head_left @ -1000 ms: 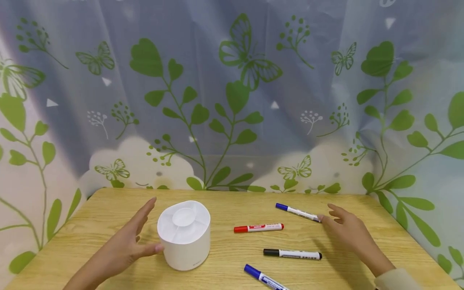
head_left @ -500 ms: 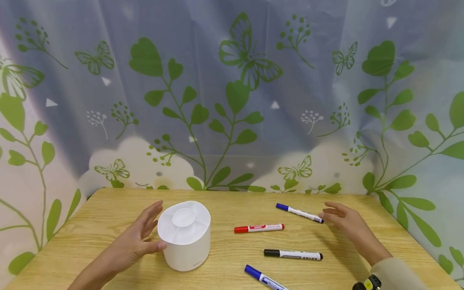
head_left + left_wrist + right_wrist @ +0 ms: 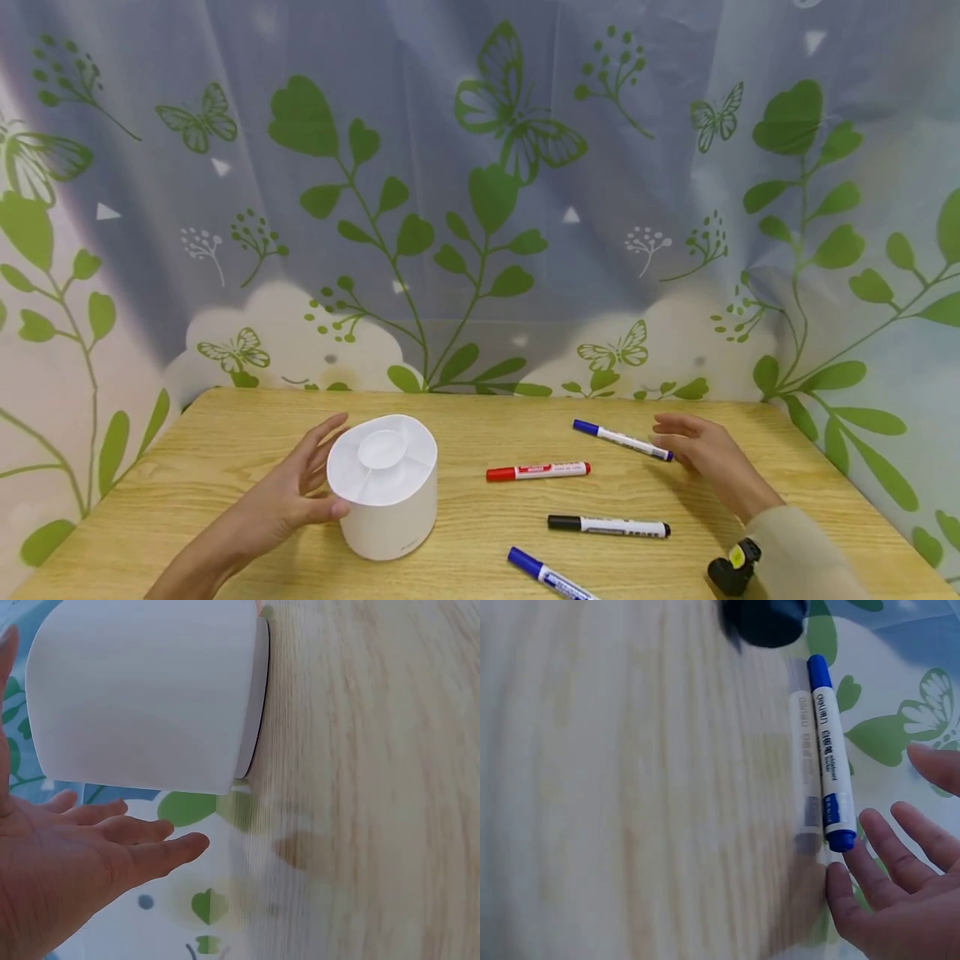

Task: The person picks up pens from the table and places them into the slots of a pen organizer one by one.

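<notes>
On the left of the table stands a white round pen holder [image 3: 386,517] with a slanted divided top. My left hand [image 3: 277,496] is spread around its left side, thumb in front and fingers behind; in the left wrist view the extended fingers [image 3: 172,853] appear apart from the holder's wall. A thin blue-capped whiteboard marker [image 3: 626,440] lies at the back right. Over its near end hovers my right hand [image 3: 708,458], fingers loosely extended and gripping nothing. The right wrist view has the marker [image 3: 831,750] beside the fingertips; whether they touch it I cannot tell.
A red marker [image 3: 538,472] lies mid-table, with a black marker [image 3: 609,526] in front of it and a thicker blue marker [image 3: 551,573] at the front edge. A black wrist device [image 3: 735,568] sits by the right sleeve. Patterned curtain [image 3: 480,250] hangs behind the table.
My left hand has moved slightly right, closer around the holder. The right hand has shifted a little left over the marker's end, and its wrist device has come into view. The markers stay put.
</notes>
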`<state>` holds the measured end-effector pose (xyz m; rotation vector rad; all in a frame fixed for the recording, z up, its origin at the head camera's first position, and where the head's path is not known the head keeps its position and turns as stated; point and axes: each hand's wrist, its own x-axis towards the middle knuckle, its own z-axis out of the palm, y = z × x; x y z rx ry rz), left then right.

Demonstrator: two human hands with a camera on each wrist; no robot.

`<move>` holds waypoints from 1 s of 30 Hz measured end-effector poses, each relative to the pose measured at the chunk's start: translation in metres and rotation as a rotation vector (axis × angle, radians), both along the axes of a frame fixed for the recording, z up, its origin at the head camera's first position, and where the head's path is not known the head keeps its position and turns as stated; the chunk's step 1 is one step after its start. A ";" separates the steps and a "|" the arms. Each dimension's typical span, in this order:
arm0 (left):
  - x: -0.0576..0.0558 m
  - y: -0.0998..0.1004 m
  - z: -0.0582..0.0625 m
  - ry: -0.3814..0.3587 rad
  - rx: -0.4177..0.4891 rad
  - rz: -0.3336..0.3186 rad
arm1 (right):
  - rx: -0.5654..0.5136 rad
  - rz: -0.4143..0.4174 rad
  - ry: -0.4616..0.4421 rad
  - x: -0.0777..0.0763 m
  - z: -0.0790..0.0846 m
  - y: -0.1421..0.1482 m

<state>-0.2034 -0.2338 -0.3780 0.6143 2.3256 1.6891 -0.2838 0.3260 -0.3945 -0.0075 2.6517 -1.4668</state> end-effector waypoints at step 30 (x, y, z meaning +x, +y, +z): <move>-0.002 0.011 -0.003 -0.060 0.037 0.042 | 0.163 -0.040 0.007 -0.024 -0.013 -0.019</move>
